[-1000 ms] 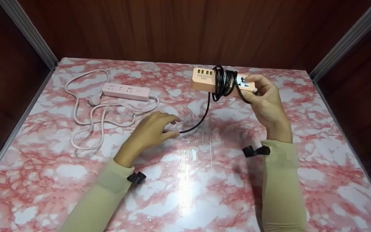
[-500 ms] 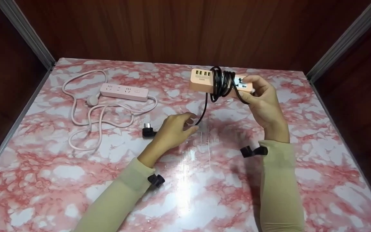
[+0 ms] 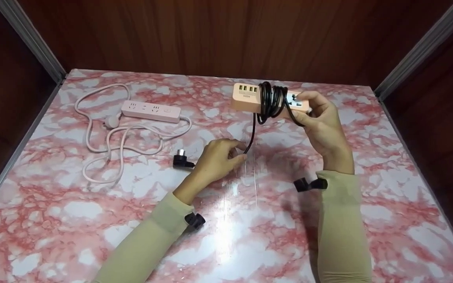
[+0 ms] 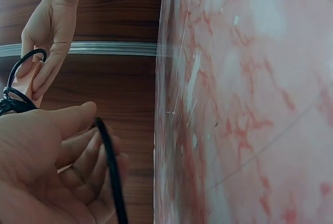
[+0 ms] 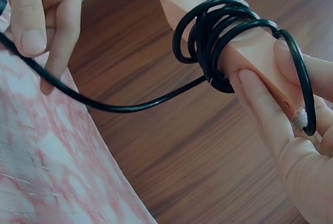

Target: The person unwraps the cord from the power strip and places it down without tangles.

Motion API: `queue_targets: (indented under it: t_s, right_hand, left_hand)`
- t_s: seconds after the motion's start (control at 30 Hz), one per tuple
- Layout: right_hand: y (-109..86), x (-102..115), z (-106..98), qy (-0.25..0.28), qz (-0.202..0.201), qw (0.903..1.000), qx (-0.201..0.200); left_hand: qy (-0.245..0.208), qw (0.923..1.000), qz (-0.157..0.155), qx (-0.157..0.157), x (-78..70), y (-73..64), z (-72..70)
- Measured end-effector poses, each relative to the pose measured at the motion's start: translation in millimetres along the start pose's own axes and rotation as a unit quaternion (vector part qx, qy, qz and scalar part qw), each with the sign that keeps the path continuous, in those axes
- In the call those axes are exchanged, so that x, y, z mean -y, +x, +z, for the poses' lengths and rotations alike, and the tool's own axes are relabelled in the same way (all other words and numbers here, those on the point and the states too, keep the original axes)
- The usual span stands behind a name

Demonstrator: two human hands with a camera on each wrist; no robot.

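Note:
My right hand (image 3: 326, 125) grips one end of a peach-orange power strip (image 3: 246, 103) with USB ports, held up over the table. Several turns of its black cord (image 3: 266, 103) wrap round the strip's middle, as the right wrist view also shows. From these coils the loose part of the cord hangs to my left hand (image 3: 218, 159), lower and to the left, which pinches it between thumb and fingers. Beyond that hand's wrist side, the black plug (image 3: 181, 159) points its metal prongs upward.
A pink power strip (image 3: 151, 111) lies on the table's far left, its pale cord (image 3: 122, 157) looped loosely around it and its plug (image 3: 111, 121) beside it. The pink marbled table (image 3: 73, 236) ends at dark wood panels (image 3: 218, 39) at the back and sides.
My left hand has moved to the right along the black cord, toward the coils, and closed its fingertips on it. The plug has come into view behind it. My right hand is nearly still.

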State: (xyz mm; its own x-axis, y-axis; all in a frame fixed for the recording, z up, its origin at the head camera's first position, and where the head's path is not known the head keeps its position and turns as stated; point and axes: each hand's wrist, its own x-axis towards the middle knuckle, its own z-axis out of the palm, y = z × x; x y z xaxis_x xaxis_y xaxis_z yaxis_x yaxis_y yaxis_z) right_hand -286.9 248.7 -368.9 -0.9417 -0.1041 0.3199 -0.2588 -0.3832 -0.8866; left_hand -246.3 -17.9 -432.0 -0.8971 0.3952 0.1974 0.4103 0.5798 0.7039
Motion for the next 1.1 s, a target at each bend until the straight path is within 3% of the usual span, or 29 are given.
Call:
queue_targets:
  t_s: [0.17, 0.37, 0.8, 1.1]
  right_hand:
    - [-1.1, 1.8, -2.5, 0.006, -0.001, 1.0000, -0.006]
    - [-3.3, 4.2, -4.0, 0.018, -0.005, 0.9998, -0.002]
    - [-2.2, 5.3, -4.2, 0.028, -0.002, 0.9996, 0.004]
    - [-2.3, 4.6, -4.1, 0.029, -0.002, 0.9996, 0.006]
  left_hand:
    - [-0.018, 0.9998, 0.003, -0.004, -1.7, 0.8, -3.9]
    - [-0.042, 0.9989, -0.014, -0.011, -1.0, 2.1, -10.4]
    - [-0.092, 0.9927, -0.024, -0.074, 0.5, 2.9, -22.1]
    - [-0.085, 0.9891, -0.007, -0.119, 1.5, 4.8, -31.9]
